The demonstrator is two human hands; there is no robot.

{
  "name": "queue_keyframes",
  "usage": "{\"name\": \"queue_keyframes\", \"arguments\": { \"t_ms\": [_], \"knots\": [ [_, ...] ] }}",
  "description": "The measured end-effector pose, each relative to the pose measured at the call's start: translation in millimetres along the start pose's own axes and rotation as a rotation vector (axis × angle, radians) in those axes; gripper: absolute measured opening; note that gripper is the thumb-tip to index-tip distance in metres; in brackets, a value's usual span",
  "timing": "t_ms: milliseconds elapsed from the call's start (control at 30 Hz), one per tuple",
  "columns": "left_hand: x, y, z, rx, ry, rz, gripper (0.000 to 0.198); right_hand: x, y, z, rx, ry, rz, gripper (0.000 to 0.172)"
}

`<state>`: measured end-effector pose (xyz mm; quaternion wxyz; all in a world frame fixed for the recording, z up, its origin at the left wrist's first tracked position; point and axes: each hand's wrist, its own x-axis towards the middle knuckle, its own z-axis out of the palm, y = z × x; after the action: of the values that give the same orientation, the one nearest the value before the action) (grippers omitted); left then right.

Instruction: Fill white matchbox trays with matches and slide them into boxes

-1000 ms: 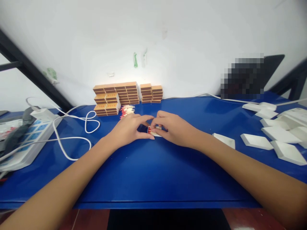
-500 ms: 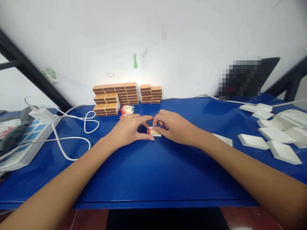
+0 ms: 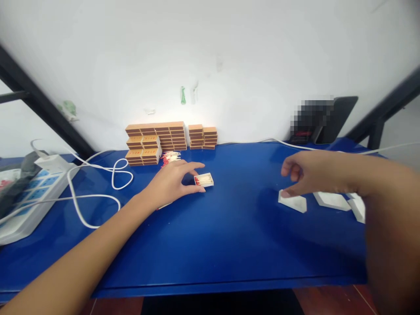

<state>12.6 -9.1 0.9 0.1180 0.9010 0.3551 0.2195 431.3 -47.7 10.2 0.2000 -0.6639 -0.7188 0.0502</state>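
Note:
A small white matchbox tray (image 3: 207, 182) lies on the blue table with red-headed matches (image 3: 201, 179) in it. My left hand (image 3: 177, 181) rests at its left side, thumb and index finger stretched apart around the near and far sides; whether the thumb touches the tray I cannot tell. More loose red-tipped matches lie in a pile (image 3: 171, 157) just beyond that hand. To the right, my right hand (image 3: 306, 173) hovers over a flat white box-like piece (image 3: 297, 204), with the thumb over its left end and the other fingers curled but apart from the thumb.
Matchboxes stand stacked (image 3: 169, 133) against the wall, with a smaller stack (image 3: 196, 136) beside them. Other white pieces (image 3: 333, 201) lie at the right, partly behind my right arm. A white cable (image 3: 120, 175) and a power strip (image 3: 39, 188) occupy the left. A dark object (image 3: 341, 118) leans at the back right.
My right hand has left the matchbox tray and moved right to the white pieces. The left hand remains around the tray. The view has shifted slightly.

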Motion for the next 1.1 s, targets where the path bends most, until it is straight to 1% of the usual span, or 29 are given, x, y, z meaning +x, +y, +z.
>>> {"name": "queue_keyframes", "arguments": {
  "t_ms": [33, 67, 100, 133, 200, 233, 300, 400, 433, 533, 567, 633, 667, 700, 733, 767, 833, 900, 1000, 1100],
  "knots": [
    [0.2, -0.4, 0.2, 0.003, 0.003, 0.003, 0.066, -7.8, -1.0, 0.0, -0.021, -0.234, 0.065, 0.053],
    [0.3, -0.3, 0.5, 0.009, 0.002, 0.006, 0.066, -15.4, -3.9, -0.4, -0.023, -0.357, 0.110, 0.050],
    [0.4, 0.0, 1.1, 0.017, -0.002, 0.008, 0.067, -22.4, -8.0, -0.9, -0.013, -0.418, 0.149, 0.044],
    [0.3, 0.5, 1.7, 0.027, -0.006, 0.010, 0.067, -28.5, -12.3, -1.4, 0.012, -0.437, 0.165, 0.036],
    [0.0, 1.9, 3.0, 0.045, -0.018, 0.012, 0.066, -35.9, -20.7, -1.0, 0.072, -0.447, 0.135, 0.025],
    [-0.2, 2.6, 3.6, 0.049, -0.023, 0.011, 0.065, -36.5, -24.8, 0.2, 0.102, -0.450, 0.092, 0.021],
    [-0.7, 3.3, 4.5, 0.046, -0.030, 0.010, 0.063, -30.1, -33.5, 4.6, 0.131, -0.424, -0.020, 0.020],
    [-1.7, 2.1, 4.9, 0.041, -0.019, 0.013, 0.063, -4.6, -50.1, 11.0, 0.055, -0.324, -0.132, 0.023],
    [-2.0, 1.0, 5.0, 0.043, -0.018, 0.013, 0.063, 6.7, -56.7, 11.3, 0.016, -0.324, -0.145, 0.025],
    [-2.8, -3.9, 5.2, 0.063, -0.009, -0.004, 0.063, 44.9, -80.5, 7.1, -0.028, -0.462, -0.118, 0.037],
    [-2.9, -5.6, 5.3, 0.071, -0.006, -0.011, 0.063, 58.8, -89.9, 6.0, -0.003, -0.454, -0.129, 0.038],
    [-2.6, -8.8, 5.0, 0.085, 0.002, -0.021, 0.062, 87.8, -110.5, 8.8, 0.137, -0.341, -0.148, 0.031],
    [-2.2, -10.2, 4.6, 0.093, 0.011, -0.025, 0.062, 102.2, -120.9, 13.7, 0.218, -0.250, -0.086, 0.036],
    [-1.7, -11.6, 3.9, 0.102, 0.025, -0.029, 0.061, 116.0, -131.0, 20.9, 0.280, -0.126, 0.007, 0.041],
    [-1.2, -13.1, 3.0, 0.113, 0.043, -0.032, 0.060, 128.7, -140.0, 29.7, 0.310, 0.008, 0.109, 0.040],
    [-0.6, -14.7, 2.0, 0.127, 0.065, -0.034, 0.058, 139.8, -147.7, 39.3, 0.331, 0.096, 0.198, 0.038],
    [0.3, -18.4, -0.4, 0.159, 0.119, -0.032, 0.055, 156.4, -157.9, 57.2, 0.353, 0.124, 0.263, 0.035],
    [0.8, -22.2, -2.7, 0.190, 0.178, -0.030, 0.053, 164.9, -161.4, 68.0, 0.388, 0.118, 0.296, 0.033],
    [1.1, -25.9, -5.7, 0.219, 0.228, -0.047, 0.055, 162.3, -158.0, 67.5, 0.474, 0.128, 0.325, 0.034],
    [1.2, -25.6, -8.1, 0.219, 0.235, -0.094, 0.056, 139.3, -151.3, 58.5, 0.557, 0.184, 0.309, 0.033]
  ]
}}
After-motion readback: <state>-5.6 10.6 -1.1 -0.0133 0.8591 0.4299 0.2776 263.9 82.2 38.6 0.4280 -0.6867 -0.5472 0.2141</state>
